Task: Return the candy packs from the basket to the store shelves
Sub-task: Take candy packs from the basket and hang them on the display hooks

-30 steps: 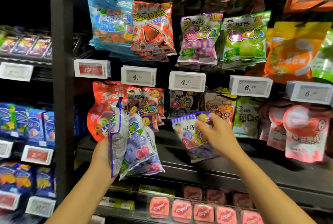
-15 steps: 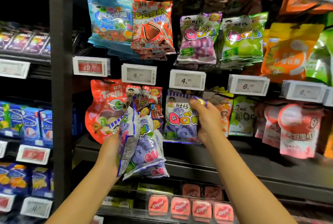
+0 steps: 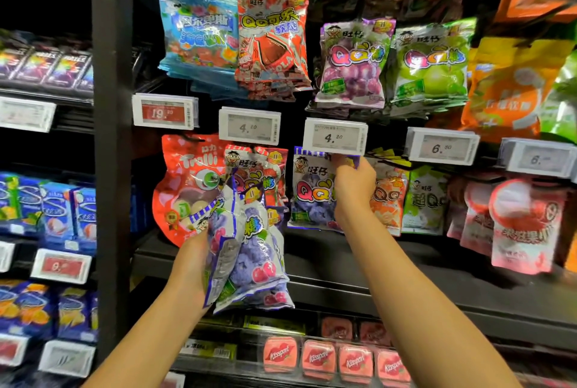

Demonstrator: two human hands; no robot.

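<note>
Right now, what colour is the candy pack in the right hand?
Purple candy pack, head view.

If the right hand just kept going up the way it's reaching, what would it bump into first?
Most likely the white 4.20 price tag directly above the right hand, which pinches the top of a purple candy pack. Depth is unclear, so the fingers may pass behind it.

White price tags (image 3: 335,136) reading 4.20, pink Kissport tins (image 3: 318,358) below.
</note>
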